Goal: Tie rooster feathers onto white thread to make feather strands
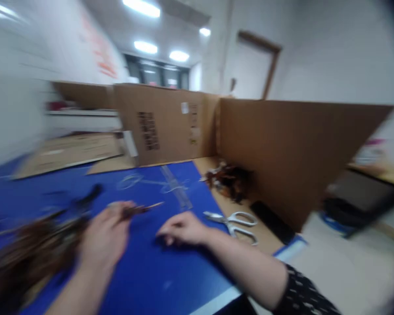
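Note:
My left hand (105,236) is closed around a small dark-brown piece with a thin pale tip (156,204), which points right; blur hides what kind it is. Just left of that hand lies a blurred heap of brown, feather-like material (36,249). My right hand (184,229) rests low over the blue tabletop (157,280), its fingers curled together; whatever they may hold is hidden. To its right, silver scissors (231,224) lie with their handles apart. A clear ruler (176,187) is flat on the table beyond both hands.
Cardboard panels (170,127) stand along the back, and another (282,148) walls the right side. A brown feathery clump (228,179) sits at its foot, near a black flat object (271,221). Thin pale string (131,180) curls by the ruler. Flat cardboard (72,148) lies back left.

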The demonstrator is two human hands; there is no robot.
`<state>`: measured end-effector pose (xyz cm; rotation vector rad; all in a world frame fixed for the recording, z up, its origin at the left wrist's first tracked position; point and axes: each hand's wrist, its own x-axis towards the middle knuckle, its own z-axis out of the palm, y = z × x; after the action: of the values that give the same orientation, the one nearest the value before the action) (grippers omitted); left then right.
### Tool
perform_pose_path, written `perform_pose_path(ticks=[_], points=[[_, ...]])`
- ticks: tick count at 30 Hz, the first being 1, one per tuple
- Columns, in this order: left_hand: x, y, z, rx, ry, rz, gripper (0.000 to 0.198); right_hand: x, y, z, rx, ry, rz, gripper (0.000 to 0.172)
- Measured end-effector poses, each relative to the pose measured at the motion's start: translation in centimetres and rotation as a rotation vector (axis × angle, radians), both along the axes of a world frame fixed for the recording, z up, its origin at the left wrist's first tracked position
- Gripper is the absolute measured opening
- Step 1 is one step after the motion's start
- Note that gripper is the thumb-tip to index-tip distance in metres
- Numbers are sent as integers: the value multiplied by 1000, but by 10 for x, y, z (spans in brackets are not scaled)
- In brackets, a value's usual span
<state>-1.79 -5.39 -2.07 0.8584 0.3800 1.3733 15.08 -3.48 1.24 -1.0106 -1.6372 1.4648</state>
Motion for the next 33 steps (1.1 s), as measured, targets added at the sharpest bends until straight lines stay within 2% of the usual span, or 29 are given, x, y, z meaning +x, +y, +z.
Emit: perform_pose_path(ticks=[2,3,4,5,7,10,12,14,17,19,21,24,26,28,31,33], points=[[-10,18,53,-28,69,171,37,0,8,-3,81,28,-125,46],[-16,34,70,-53,109,236,38,1,14,-5,124,44,-184,41],[-22,49,78,-60,126,289,38,3,21,-8,173,38,-239,35],[-30,62,79,-72,137,331,38,6,27,-10,239,33,-295,28],[-45,76,65,-81,144,379,36,13,35,-13,362,36,-350,25],[-51,74,41,-99,112,373,33,19,35,-9,419,-26,-408,24],[-46,68,34,-79,164,308,30,16,32,-5,417,-77,-408,25],[-38,61,35,-17,242,246,26,9,27,-1,397,-83,-352,32],[-27,52,38,141,363,162,19,-4,20,3,366,-20,-180,43],[-23,47,39,204,417,118,17,-8,15,5,360,-40,-93,40],[-23,47,40,194,396,131,17,-7,14,8,341,-109,-50,40],[-37,56,45,108,238,275,17,5,17,12,272,-145,-12,47],[-53,66,51,64,141,395,18,15,24,15,249,-139,-47,47],[-71,76,57,30,81,468,17,26,32,17,259,-139,-166,48],[-87,84,63,16,20,505,18,41,45,19,337,-183,-322,47],[-89,84,63,13,-10,488,22,50,53,18,415,-289,-330,42]])
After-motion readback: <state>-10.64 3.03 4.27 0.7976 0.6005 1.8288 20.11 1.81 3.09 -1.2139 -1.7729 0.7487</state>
